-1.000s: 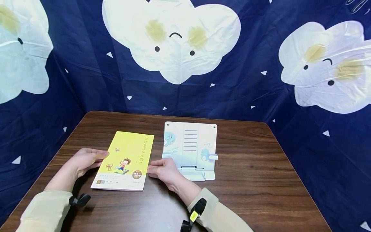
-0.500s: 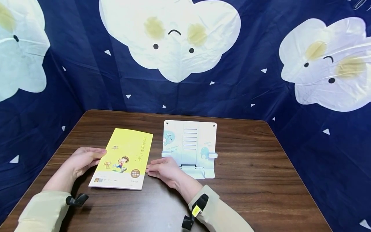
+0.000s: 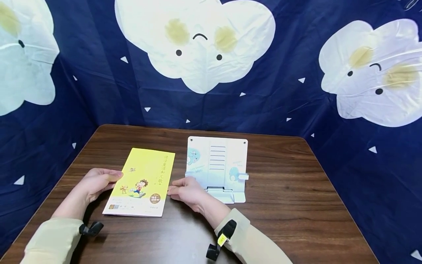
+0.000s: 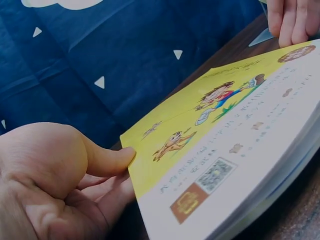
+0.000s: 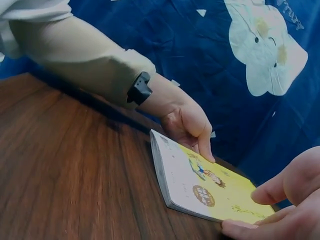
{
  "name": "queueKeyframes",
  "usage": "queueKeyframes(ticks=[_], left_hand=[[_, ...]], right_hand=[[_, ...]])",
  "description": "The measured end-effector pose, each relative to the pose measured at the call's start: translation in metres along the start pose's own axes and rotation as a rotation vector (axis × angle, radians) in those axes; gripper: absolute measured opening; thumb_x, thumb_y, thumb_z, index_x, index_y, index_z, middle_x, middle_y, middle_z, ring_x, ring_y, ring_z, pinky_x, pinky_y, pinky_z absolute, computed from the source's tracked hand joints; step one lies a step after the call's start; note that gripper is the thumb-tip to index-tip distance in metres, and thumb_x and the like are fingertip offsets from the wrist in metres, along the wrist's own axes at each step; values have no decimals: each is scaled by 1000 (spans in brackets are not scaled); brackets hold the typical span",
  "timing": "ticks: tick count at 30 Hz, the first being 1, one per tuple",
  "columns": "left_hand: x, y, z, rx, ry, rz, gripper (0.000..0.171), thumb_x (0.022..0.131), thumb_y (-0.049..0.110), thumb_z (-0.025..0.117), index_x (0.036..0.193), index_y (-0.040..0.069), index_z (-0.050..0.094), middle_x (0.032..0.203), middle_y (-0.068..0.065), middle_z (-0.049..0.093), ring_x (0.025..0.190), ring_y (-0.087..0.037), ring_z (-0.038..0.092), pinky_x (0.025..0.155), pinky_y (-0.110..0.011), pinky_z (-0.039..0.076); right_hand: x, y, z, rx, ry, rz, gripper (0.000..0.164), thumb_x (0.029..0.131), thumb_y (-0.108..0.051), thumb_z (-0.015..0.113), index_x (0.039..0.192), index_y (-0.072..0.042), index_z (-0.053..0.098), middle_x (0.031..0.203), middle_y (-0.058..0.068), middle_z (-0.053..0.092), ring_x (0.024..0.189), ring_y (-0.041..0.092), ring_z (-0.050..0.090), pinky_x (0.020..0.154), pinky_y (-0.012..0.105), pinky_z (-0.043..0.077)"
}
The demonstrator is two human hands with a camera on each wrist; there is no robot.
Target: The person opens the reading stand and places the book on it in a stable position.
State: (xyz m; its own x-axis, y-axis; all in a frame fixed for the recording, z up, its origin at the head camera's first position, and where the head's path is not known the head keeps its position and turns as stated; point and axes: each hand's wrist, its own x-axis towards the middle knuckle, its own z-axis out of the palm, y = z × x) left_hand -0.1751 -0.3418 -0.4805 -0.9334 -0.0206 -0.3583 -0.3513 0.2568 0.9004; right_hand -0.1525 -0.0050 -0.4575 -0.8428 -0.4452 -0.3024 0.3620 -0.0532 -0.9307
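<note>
A thin book (image 3: 141, 183) with a yellow cover and white lower band lies face up over the left half of the table. My left hand (image 3: 99, 183) pinches its left edge, thumb on the cover and fingers underneath; the left wrist view shows this thumb (image 4: 117, 160) close up. On the opposite side, my right hand (image 3: 188, 192) touches the book's right edge with mostly straight fingers (image 5: 245, 227). Just behind the right hand stands a white book stand (image 3: 217, 157) with blue cartoon prints, clips and a lower ledge. The right forearm and hand cover its lower left corner.
The dark wooden table (image 3: 290, 205) extends to the right of the stand and in front of the book. A navy cloth (image 3: 277, 110) printed with white clouds hangs behind the table and at both sides.
The book and both hands hold nearly the same places. The book's far end looked slightly raised half a second ago and looks flatter now; the head view shifted a little.
</note>
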Motion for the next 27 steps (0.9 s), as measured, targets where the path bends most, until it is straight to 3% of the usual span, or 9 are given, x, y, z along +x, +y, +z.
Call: queueKeyframes(ticks=[6, 10, 14, 17, 19, 23, 25, 27], left_hand=[[0, -1, 1, 5, 10, -2, 44, 107, 13, 63, 133, -22, 56, 94, 2, 75, 83, -8, 71, 73, -26, 61], [0, -2, 3, 2, 12, 8, 43, 107, 11, 63, 132, -23, 56, 94, 2, 74, 82, -9, 72, 73, -27, 62], [-1, -2, 5, -3, 7, 7, 42, 107, 11, 62, 131, -22, 56, 94, 1, 75, 82, -9, 72, 73, -28, 62], [-2, -2, 5, 1, 9, 1, 44, 107, 13, 63, 132, -22, 56, 94, 1, 75, 82, -9, 72, 73, -28, 62], [-2, -3, 5, 8, 11, -3, 46, 107, 15, 64, 133, -22, 55, 94, 1, 74, 82, -9, 72, 73, -28, 62], [-4, -3, 5, 21, 23, -10, 47, 107, 16, 63, 135, -22, 54, 95, 2, 74, 83, -9, 72, 74, -28, 62], [-4, -2, 5, 23, 29, -8, 47, 107, 16, 63, 135, -21, 55, 95, 1, 74, 83, -9, 72, 74, -28, 62], [-4, -1, 6, 27, 37, -7, 46, 107, 16, 64, 135, -20, 56, 96, 0, 75, 84, -9, 73, 74, -28, 62]], right_hand=[[5, 4, 2, 158, 44, 47, 47, 95, 17, 61, 137, 28, 40, 114, 31, 69, 110, 34, 71, 104, 45, 55], [8, 5, 7, 101, 29, 39, 49, 96, 16, 62, 138, 30, 40, 111, 26, 68, 101, 27, 70, 101, 43, 57], [10, 4, 9, -148, 8, 0, 33, 98, 11, 62, 129, 23, 60, 100, 16, 69, 90, 21, 71, 90, 36, 61], [10, 2, 11, -362, 14, -48, 12, 97, 8, 63, 99, 13, 74, 83, 6, 67, 76, 15, 67, 72, 25, 58], [10, 0, 13, -473, 29, -73, 15, 96, 8, 65, 81, 8, 70, 70, 2, 61, 64, 10, 59, 58, 20, 47], [9, -6, 19, -603, 53, -68, 21, 94, 3, 70, 73, 2, 68, 53, -3, 46, 48, 8, 41, 47, 20, 29], [9, -9, 20, -679, 58, -70, 20, 95, -1, 71, 76, -2, 72, 52, -5, 43, 47, 8, 39, 46, 20, 29], [11, -13, 20, -803, 71, -103, 30, 95, -3, 69, 66, -5, 65, 51, -5, 37, 46, 9, 36, 45, 22, 29]])
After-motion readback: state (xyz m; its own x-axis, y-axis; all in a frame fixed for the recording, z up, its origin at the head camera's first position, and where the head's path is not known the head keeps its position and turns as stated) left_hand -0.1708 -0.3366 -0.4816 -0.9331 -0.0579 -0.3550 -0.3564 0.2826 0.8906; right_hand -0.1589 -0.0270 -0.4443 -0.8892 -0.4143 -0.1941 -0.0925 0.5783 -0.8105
